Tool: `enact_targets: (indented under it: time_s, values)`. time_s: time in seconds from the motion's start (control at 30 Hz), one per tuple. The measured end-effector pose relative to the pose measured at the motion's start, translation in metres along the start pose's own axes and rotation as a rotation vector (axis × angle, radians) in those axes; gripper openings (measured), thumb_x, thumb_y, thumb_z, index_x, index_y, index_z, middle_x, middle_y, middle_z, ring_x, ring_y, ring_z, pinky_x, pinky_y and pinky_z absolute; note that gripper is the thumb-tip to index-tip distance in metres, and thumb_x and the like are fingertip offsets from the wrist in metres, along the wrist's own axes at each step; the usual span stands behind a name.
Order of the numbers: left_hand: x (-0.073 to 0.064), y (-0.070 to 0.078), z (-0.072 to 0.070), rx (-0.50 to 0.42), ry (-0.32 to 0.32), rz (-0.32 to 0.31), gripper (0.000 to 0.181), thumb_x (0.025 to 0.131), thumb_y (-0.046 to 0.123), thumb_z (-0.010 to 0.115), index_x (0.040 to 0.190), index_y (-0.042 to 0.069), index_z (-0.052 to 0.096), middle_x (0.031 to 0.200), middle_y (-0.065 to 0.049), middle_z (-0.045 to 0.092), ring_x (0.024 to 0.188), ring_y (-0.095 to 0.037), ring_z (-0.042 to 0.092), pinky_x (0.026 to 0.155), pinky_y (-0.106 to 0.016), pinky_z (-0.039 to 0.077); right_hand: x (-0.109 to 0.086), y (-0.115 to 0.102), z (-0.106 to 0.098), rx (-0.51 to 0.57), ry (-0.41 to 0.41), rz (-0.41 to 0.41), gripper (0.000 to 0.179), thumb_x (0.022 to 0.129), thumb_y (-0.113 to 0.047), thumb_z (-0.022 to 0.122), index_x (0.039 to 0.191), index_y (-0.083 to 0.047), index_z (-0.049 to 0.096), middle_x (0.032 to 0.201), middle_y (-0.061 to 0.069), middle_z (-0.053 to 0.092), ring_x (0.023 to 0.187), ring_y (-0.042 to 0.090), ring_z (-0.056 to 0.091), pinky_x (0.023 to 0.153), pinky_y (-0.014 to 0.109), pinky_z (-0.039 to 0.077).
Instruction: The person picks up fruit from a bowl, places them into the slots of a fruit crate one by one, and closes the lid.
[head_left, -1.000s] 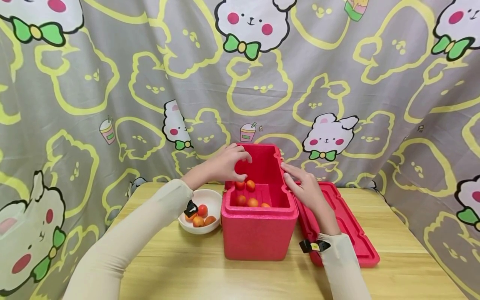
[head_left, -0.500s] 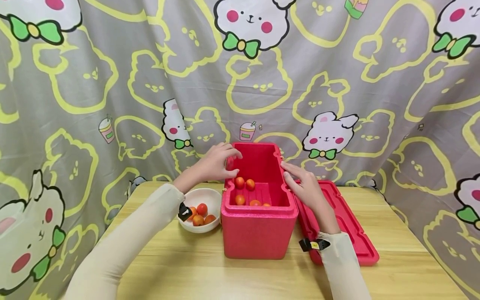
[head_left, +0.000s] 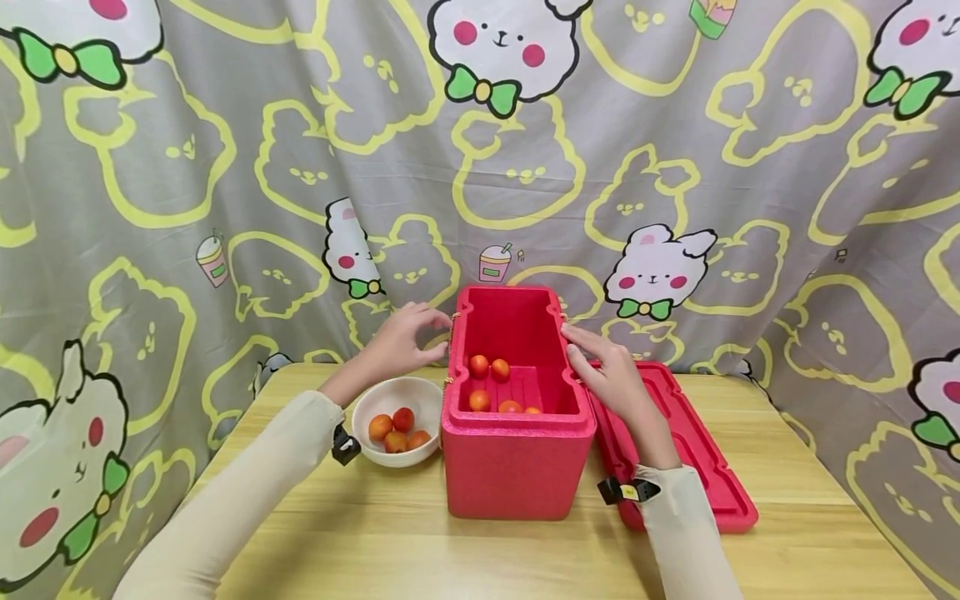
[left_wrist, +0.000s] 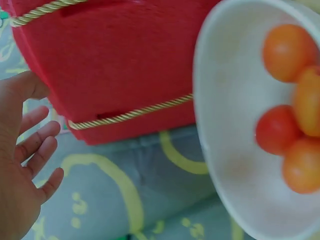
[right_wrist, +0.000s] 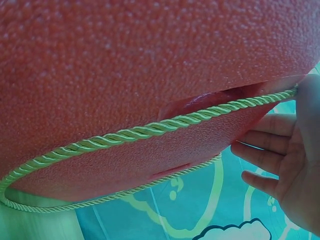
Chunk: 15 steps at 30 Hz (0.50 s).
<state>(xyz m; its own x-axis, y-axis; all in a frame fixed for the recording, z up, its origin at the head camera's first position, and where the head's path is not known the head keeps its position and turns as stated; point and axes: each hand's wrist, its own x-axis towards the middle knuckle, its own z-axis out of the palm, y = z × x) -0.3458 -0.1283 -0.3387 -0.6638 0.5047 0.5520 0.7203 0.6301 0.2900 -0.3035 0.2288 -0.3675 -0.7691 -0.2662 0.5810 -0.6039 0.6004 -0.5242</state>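
A red foam box (head_left: 519, 475) stands uncovered on the table, with several small orange-red tomatoes (head_left: 480, 400) on its floor. My left hand (head_left: 405, 340) is just outside the box's left rim, above a white bowl (head_left: 360, 408); its fingers are loosely bent with nothing between them. In the left wrist view the fingers (left_wrist: 37, 155) are spread beside the box's red wall. Several more tomatoes (left_wrist: 277, 130) lie in the bowl. My right hand (head_left: 609, 375) rests its fingertips on the box's right rim, and its fingers (right_wrist: 265, 150) look relaxed in the right wrist view.
The red lid (head_left: 697, 442) lies on the wooden table (head_left: 360, 533) right of the box. Gold cord (right_wrist: 150, 130) loops along the box's sides. A grey patterned curtain (head_left: 420, 192) hangs close behind and at both sides.
My left hand has moved left, from over the inside of the box to outside its left rim. Tomatoes in the box have shifted slightly. My right hand stays put.
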Motion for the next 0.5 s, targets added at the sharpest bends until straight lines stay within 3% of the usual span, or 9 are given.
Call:
enact_targets:
  time_s: [0.2,0.33,0.5]
  values:
    - [-0.024,-0.019,0.008,0.063,-0.095,-0.035,0.029,0.083,0.019,0.079,0.110,0.010,0.072,0.100,-0.002,0.068,0.096,-0.022,0.060,0.084,-0.040,0.052,0.000,-0.001,0.000,-0.001,0.002,0.000,0.045,0.100,-0.021,0.062,0.143,-0.010,0.059,0.145,0.013,0.060,0.134,0.035,0.057,0.096,0.055,0.053]
    - [-0.039,-0.028,0.013,0.090,-0.193,-0.074,0.035,0.081,0.022,0.080,0.112,0.010,0.073,0.101,-0.003,0.069,0.096,-0.023,0.060,0.083,-0.038,0.049,0.001,-0.001,0.000,0.005,-0.003,0.006,0.045,0.100,-0.022,0.062,0.144,-0.011,0.059,0.145,0.012,0.060,0.135,0.034,0.057,0.097,0.055,0.053]
    - [-0.054,-0.037,0.019,0.114,-0.304,-0.067,0.037,0.079,0.024,0.080,0.111,0.008,0.072,0.101,-0.006,0.070,0.092,-0.024,0.058,0.079,-0.037,0.045,0.000,-0.001,-0.001,0.008,-0.003,0.002,0.045,0.100,-0.022,0.061,0.144,-0.010,0.058,0.145,0.012,0.060,0.135,0.034,0.057,0.097,0.054,0.053]
